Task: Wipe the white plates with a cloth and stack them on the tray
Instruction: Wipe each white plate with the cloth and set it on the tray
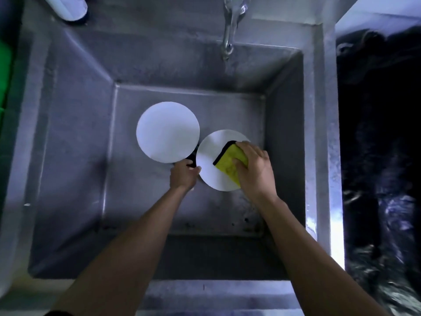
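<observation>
A: Any brand, label or writing to record?

B: None legible. The plates, the cloth and the sink show no readable marking.

A: Position of the work items.

B: Two white plates, both inside the steel sink basin. The far plate lies toward the left centre. The near plate sits just right of it; their rims meet or overlap slightly, and which one is on top cannot be told. A small dark object shows in the gap below the far plate, too hidden to identify.

A: State of the hands.

B: The left hand grips the left edge of the near plate, fingers curled round the rim. The right hand lies on a folded yellow cloth with a black edge, fingers close together and pressing it onto the right half of the plate.

A: Surroundings and obstructions.

B: A metal tap hangs over the far wall of the basin, well apart from the plates. A white cylindrical container stands on the far left corner of the sink surround. Something green sits at the left border. A dark, glossy mass fills the area to the right of the sink. No tray can be made out.
</observation>
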